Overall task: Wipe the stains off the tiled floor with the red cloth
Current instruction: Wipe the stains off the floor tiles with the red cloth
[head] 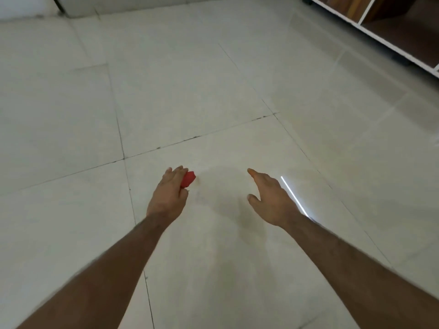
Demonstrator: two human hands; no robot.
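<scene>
My left hand (168, 195) grips a bunched red cloth (188, 179), and only a small part of the cloth shows past the fingers. The hand hovers over a pale tile of the floor (213, 91). Faint yellowish smears (247, 222) lie on that tile between my two hands. My right hand (270, 198) is held out over the same tile with straight fingers and holds nothing. Dark specks dot the grout line (197, 137) just beyond the hands.
A white shelf unit (389, 41) with brown wooden compartments stands at the far right. A wall base and a dark thin leg (58, 4) are at the far left. A bright strip of reflected light (294, 197) lies beside my right hand.
</scene>
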